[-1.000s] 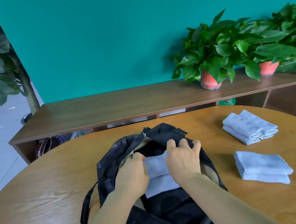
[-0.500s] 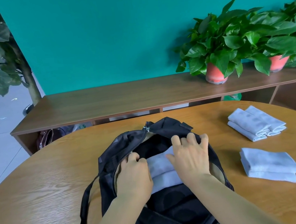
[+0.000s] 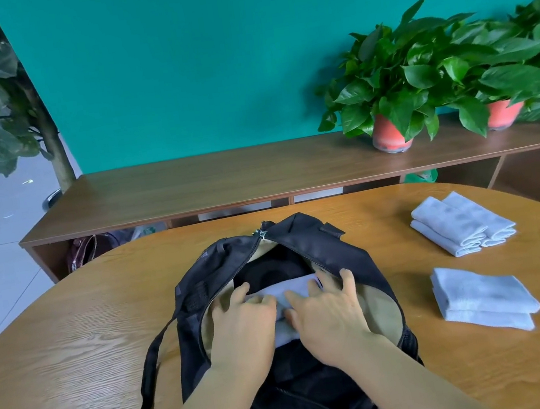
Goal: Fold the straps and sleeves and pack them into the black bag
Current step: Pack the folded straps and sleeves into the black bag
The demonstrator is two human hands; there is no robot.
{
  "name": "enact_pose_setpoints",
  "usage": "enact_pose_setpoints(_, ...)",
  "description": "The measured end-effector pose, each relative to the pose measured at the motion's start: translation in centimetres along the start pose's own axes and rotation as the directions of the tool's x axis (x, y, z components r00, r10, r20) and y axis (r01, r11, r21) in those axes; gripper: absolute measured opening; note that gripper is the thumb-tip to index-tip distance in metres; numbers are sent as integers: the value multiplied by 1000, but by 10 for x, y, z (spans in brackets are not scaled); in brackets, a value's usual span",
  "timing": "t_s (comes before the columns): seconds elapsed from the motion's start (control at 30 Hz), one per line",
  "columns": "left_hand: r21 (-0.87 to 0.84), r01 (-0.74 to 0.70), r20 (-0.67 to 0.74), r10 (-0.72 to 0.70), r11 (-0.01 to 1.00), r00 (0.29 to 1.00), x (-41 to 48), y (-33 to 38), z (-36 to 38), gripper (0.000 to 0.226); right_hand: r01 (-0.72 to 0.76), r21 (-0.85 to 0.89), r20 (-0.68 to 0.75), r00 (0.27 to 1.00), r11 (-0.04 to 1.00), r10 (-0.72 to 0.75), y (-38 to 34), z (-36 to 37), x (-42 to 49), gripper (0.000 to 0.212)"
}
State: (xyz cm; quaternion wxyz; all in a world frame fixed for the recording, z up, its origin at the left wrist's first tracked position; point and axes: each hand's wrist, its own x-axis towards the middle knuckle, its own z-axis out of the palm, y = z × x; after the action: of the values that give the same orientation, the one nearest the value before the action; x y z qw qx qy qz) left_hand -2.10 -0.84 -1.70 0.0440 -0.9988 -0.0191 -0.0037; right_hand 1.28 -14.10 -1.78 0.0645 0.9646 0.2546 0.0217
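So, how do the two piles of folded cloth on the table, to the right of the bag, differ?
The far pile holds narrow folded pieces lying side by side; the near pile is one wider stack, layer upon layer. The far pile lies slanted, its folded ends toward the camera; the near pile lies more level across the view. Both are pale grey-white fabric on the wooden table, right of the black bag.

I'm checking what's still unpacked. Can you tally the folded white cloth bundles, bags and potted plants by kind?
Folded white cloth bundles: 3 (1 inside the black bag, 2 on the table)
Black bag: 1
Potted plants: 2
Total: 6
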Motion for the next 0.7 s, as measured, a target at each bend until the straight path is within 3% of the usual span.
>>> enact_pose_setpoints(0.07,7,-24,-104,24,1000,994,0,0,-8,35,-29,40,22,999,999,28,1,-4,1,30)
enact_pose_setpoints(0.17,-45,-119,-386,93,992,918,10,-11,-22,34,-20,80,-104,994,997,29,-6,-5,2,33)
enact_pose_setpoints(0.27,-7,-125,-530,102,992,842,28,-25,-33,33,95,148,-111,991,984,-79,-18,-8,5,54)
enact_pose_setpoints(0.3,4,-109,-514,96,994,852,33,-28,-38,30,128,121,-105,988,984,-115,-22,-8,7,56)
enact_pose_setpoints(0.37,46,-90,-407,101,995,908,42,-33,-42,26,142,177,44,987,974,-152,-26,-5,8,56)
enact_pose_setpoints(0.47,133,-89,-126,106,987,986,59,-39,-38,35,167,180,130,973,969,-192,-27,0,9,58)
enact_pose_setpoints(0.53,217,-95,-4,98,971,995,70,-38,-34,37,180,173,161,965,968,-208,-27,1,7,58)
enact_pose_setpoints(0.7,359,-37,72,12,932,997,85,-36,-32,58,189,179,192,956,966,-222,-26,2,5,54)
